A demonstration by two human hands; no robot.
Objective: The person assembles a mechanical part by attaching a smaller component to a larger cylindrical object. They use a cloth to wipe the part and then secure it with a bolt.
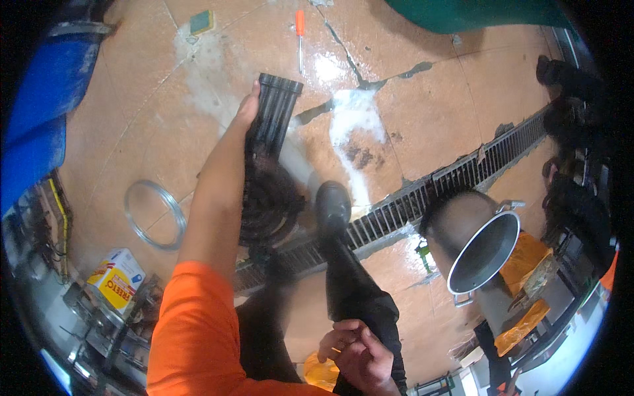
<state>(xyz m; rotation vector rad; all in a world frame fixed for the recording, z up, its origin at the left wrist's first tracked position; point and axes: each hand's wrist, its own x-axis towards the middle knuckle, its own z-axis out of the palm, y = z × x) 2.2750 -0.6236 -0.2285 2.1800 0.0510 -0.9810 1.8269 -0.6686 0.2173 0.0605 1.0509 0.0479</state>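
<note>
My left hand [249,109] grips a black cast-iron gas burner [276,115] by its bundle of parallel tubes. My thumb shows along their left side, and the other fingers are hidden behind. Below the tubes, the burner's round, ringed end reaches down beside my dark boot [333,206], partly covered by my forearm. Whether it rests on the floor I cannot tell. My right hand [362,356] hangs low over my dark trousers, its fingers loosely bent and apart, with nothing visible in them.
A slotted drain grate [422,199] crosses the wet tiled floor. White foam [356,119] lies beyond my boot. Farther off are an orange-handled screwdriver [300,41] and a sponge [202,22]. A wire coil [179,218] and a yellow-white box [117,280] are left; a metal pot [484,254] stands right.
</note>
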